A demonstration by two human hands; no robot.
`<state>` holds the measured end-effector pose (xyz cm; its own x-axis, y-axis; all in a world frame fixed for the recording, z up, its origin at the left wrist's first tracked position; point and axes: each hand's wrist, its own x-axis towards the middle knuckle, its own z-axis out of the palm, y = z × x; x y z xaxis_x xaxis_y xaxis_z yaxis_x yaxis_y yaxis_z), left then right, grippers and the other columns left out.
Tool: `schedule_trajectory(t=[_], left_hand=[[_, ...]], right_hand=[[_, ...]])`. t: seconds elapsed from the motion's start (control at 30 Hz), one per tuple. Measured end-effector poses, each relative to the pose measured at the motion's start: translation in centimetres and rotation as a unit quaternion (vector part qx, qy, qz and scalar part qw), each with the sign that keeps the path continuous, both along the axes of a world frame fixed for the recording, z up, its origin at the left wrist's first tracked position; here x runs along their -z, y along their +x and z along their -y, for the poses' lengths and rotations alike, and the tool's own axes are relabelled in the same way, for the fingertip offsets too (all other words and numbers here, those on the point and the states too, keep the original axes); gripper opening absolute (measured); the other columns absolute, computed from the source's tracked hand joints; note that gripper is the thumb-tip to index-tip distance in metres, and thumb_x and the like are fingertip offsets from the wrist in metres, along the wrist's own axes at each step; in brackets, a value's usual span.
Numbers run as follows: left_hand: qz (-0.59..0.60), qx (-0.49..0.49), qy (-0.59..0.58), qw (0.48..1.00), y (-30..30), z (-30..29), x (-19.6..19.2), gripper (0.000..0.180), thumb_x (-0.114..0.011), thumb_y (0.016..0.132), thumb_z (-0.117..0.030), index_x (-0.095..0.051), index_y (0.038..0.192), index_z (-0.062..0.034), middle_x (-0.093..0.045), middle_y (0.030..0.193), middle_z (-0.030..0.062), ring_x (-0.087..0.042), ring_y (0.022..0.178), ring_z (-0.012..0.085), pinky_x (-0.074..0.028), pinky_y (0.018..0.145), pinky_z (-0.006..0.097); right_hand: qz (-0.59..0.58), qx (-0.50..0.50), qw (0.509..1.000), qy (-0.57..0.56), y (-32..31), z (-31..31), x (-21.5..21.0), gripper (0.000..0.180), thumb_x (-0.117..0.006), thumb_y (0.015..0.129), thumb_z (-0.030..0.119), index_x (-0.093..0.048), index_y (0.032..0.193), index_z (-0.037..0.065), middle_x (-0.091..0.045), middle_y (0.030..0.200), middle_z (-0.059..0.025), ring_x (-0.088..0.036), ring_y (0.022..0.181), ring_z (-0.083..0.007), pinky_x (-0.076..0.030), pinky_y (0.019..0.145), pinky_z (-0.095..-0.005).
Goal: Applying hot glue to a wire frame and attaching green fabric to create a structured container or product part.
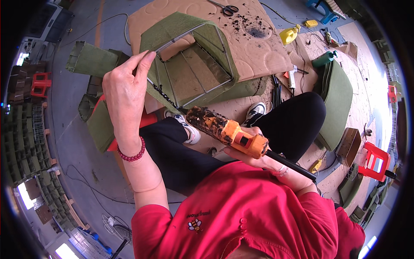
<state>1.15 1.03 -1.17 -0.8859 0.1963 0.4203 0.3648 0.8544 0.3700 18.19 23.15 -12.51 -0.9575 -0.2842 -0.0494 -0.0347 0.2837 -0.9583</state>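
Note:
My right hand [258,159] is wrapped round an orange glue gun [246,138], its front crusted with dark residue and a black glue stick poking from its rear. The gun's nozzle points left, close to the lower edge of a green fabric box [161,32]. A grey wire frame [207,90] lines the box's opening. Along its lower left side runs a bead of black glue [161,93]. With thumb and fingertips together, my left hand [125,82] pinches the box's left edge by a frame corner; the exact spot is hidden behind the fingers.
The box leans on a brown board [276,56] bearing scissors [228,9] and black scraps. To the right are a yellow bottle [290,34], a green bottle [324,59], a white glue gun [293,77] and stacked green panels [338,103]. A red stool [374,162] stands far right.

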Motion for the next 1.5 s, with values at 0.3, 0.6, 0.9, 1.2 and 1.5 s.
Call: schedule_trajectory(t=[0.3,0.6,0.9,1.2,1.5], left_hand=[[-0.002,0.005,0.008,1.000,0.1,0.0,0.0,0.034,-0.065,0.094,-0.033,-0.074,0.098,0.0002,-0.059,0.063,0.0202,-0.052,0.051,0.0292,-0.044,0.056,0.036],[0.015,-0.009,-0.003,1.000,0.1,0.0,-0.1,0.035,-0.065,0.094,-0.034,-0.074,0.098,-0.0003,-0.059,0.063,0.0208,-0.053,0.051,0.0311,-0.045,0.056,0.037],[0.001,-0.001,0.001,1.000,0.1,0.1,0.0,0.034,-0.066,0.093,-0.033,-0.074,0.098,-0.0007,-0.061,0.065,0.0209,-0.058,0.055,0.0331,-0.046,0.058,0.037],[0.022,-0.015,-0.002,1.000,0.0,0.0,-0.2,0.034,-0.065,0.094,-0.034,-0.074,0.098,-0.0018,-0.061,0.066,0.0206,-0.058,0.055,0.0337,-0.046,0.058,0.037],[0.024,-0.022,-0.010,0.999,0.0,-0.1,-0.2,0.033,-0.065,0.094,-0.033,-0.074,0.097,-0.0015,-0.061,0.067,0.0212,-0.057,0.056,0.0345,-0.047,0.058,0.037]], right_hand=[[0.015,0.036,0.999,-0.034,0.0,0.3,-0.4,0.024,-0.074,0.081,0.018,-0.063,0.094,0.000,-0.064,0.072,-0.0111,-0.061,0.062,-0.0244,-0.050,0.063,-0.0333],[0.027,0.044,0.998,-0.039,-0.5,0.9,-1.3,0.027,-0.074,0.082,0.023,-0.065,0.096,0.001,-0.066,0.073,-0.0146,-0.067,0.068,-0.0307,-0.052,0.064,-0.0349],[0.029,0.030,0.999,0.025,-0.8,0.6,-1.1,0.033,-0.072,0.084,0.035,-0.069,0.097,0.005,-0.067,0.074,-0.0173,-0.066,0.070,-0.0350,-0.053,0.063,-0.0382],[0.020,0.029,0.999,-0.012,-0.1,0.9,-0.1,0.029,-0.073,0.084,0.028,-0.067,0.093,0.002,-0.066,0.072,-0.0144,-0.066,0.066,-0.0317,-0.052,0.060,-0.0367],[0.045,0.041,0.998,-0.006,-0.1,0.8,-1.1,0.033,-0.075,0.082,0.033,-0.067,0.094,0.003,-0.065,0.071,-0.0137,-0.066,0.066,-0.0311,-0.052,0.063,-0.0374]])
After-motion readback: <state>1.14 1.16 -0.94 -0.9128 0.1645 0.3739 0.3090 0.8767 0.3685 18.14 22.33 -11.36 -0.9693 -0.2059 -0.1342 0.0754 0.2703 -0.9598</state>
